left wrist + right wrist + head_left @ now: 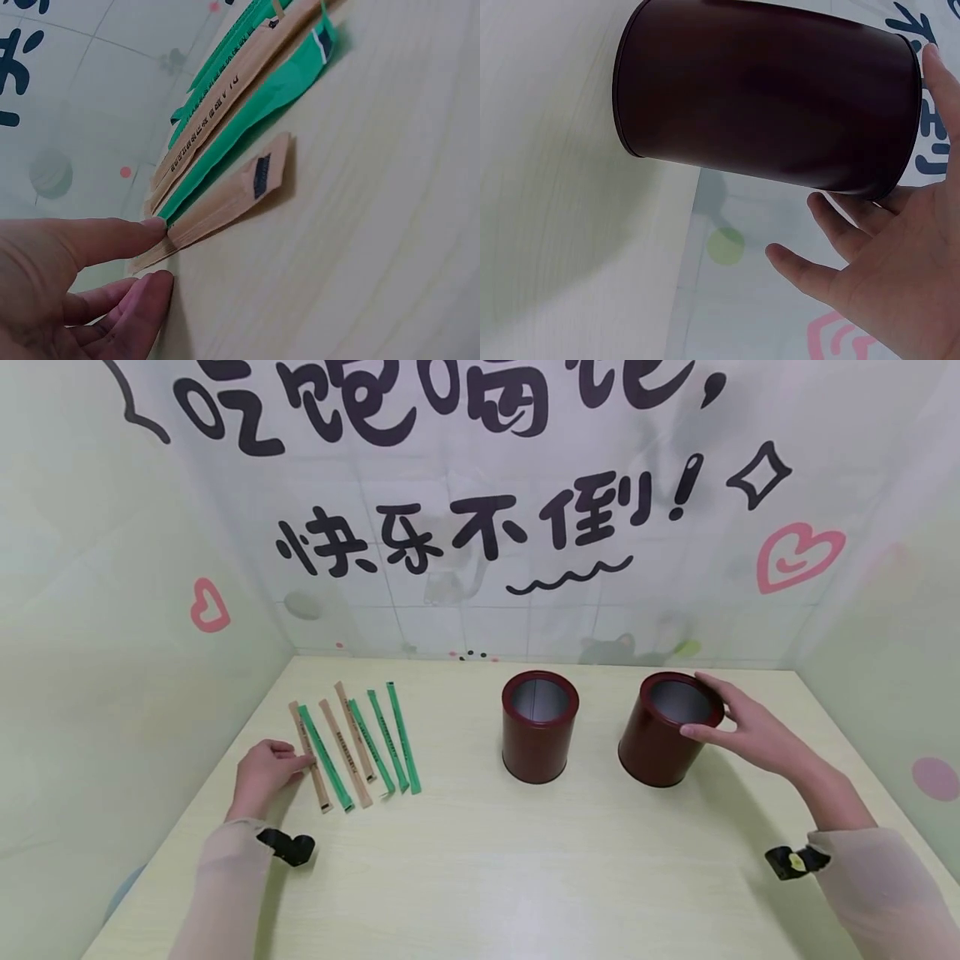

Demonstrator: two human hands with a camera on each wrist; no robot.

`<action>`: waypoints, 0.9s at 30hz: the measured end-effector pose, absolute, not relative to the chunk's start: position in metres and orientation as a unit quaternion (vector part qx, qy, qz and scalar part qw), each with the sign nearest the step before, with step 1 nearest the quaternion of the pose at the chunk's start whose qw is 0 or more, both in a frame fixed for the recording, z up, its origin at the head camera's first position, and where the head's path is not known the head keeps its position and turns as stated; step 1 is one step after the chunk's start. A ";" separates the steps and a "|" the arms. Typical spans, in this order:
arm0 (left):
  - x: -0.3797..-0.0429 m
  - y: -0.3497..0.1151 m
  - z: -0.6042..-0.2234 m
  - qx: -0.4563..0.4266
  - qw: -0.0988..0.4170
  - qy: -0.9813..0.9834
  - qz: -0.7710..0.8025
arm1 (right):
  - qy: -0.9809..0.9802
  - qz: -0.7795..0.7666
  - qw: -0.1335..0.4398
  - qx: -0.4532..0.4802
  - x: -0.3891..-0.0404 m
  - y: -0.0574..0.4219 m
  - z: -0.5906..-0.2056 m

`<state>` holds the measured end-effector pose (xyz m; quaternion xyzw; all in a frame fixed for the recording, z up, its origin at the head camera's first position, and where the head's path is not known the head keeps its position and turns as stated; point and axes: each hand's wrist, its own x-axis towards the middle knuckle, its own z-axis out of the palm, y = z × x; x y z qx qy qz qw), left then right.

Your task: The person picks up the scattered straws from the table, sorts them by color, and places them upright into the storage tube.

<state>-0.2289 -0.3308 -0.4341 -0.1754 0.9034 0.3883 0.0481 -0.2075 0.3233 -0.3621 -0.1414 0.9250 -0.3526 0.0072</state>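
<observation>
Maybe R hand (750,731) on can rim (681,681)

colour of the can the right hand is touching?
Dark red outside, silvery grey inside: the can under the right hand. Head view shows it best.

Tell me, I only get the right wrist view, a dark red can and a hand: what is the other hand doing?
Observer: The left hand touches the outermost brown packet in a row of long packets.
Visitor: How many packets?
Observer: Seven, brown and green, side by side on the table.
Visitor: Is my can the only one?
Observer: No, a second red can stands upright to the left of it, untouched.
</observation>
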 end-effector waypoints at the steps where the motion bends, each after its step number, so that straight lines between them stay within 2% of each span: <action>1: -0.229 -0.330 -0.433 -0.175 0.047 0.906 0.382 | 0.925 -0.353 0.006 -0.142 -0.207 0.323 -0.362; 17: -0.232 -0.325 -0.420 -0.163 0.089 0.942 0.281 | 0.912 -0.384 0.006 -0.141 -0.210 0.318 -0.365; 27: -0.234 -0.319 -0.419 -0.164 0.093 0.945 0.267 | 0.910 -0.392 0.006 -0.135 -0.208 0.317 -0.366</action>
